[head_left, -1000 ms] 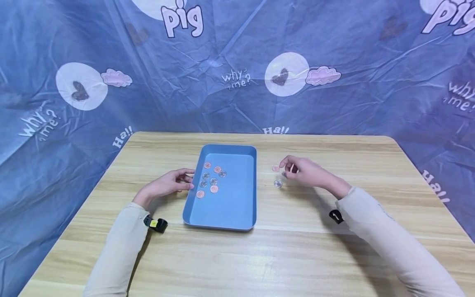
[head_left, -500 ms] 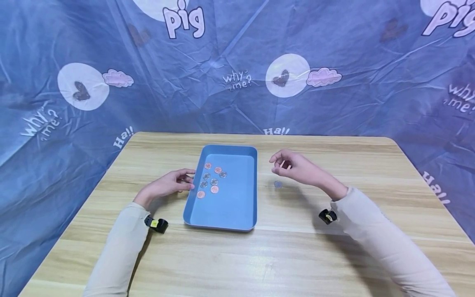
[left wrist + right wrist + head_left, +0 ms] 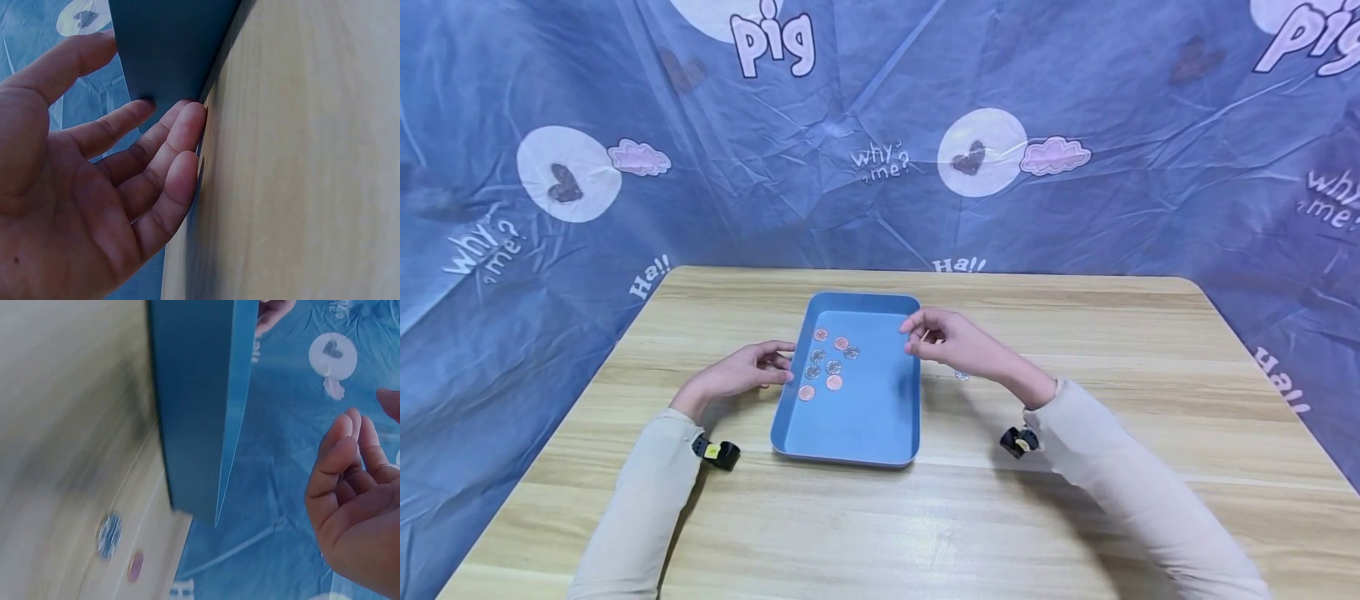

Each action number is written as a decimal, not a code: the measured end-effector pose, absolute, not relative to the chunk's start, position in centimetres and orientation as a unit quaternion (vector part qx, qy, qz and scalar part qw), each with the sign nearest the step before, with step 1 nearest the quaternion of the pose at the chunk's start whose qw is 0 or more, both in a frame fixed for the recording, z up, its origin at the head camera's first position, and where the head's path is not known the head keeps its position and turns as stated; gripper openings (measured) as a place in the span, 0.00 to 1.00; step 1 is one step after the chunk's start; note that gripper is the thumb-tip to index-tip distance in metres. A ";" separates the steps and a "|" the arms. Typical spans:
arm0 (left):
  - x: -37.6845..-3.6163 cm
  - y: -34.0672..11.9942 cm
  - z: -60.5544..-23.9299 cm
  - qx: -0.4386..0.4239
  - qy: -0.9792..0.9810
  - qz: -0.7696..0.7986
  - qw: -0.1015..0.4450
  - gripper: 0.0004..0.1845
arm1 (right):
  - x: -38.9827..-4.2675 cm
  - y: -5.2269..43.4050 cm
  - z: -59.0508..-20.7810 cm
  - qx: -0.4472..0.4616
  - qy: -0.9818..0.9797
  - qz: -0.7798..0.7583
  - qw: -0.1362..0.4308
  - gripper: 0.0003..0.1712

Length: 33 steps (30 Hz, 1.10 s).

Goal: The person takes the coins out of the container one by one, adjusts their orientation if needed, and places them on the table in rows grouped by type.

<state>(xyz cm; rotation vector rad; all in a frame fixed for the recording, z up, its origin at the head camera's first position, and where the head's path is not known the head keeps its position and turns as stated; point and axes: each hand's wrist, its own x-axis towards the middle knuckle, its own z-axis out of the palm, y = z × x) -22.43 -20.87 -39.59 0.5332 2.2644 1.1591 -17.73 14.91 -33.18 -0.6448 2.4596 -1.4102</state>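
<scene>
Count: 1 blue tray (image 3: pixel 874 417) mid-table (image 3: pixel 925 517), 8 coins (image 3: pixel 832 367) in its far-left part: 4 copper, 4 silver. 2 more coins on the wood right of the tray, seen from the right wrist: 1 silver coin (image 3: pixel 109 536), 1 copper coin (image 3: pixel 135 566), near each other and not touching.

Left hand (image 3: pixel 737 375): fingers relaxed, tips against the tray's left wall.

Right hand (image 3: pixel 958 346): raised over the tray's right rim, fingers curled, thumb close to index. Can't tell if it pinches anything.
</scene>
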 end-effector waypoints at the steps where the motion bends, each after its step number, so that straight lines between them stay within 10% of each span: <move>1: -22.4 -20.9 -39.6 0.198 0.839 0.430 0.268 0.35 | -17.7 14.5 -33.2 -0.218 0.837 -0.487 0.120 0.13; 33: -22.5 -20.9 -39.5 0.192 0.837 0.431 0.276 0.36 | -21.1 7.8 -36.9 -0.266 0.824 -0.469 0.172 0.19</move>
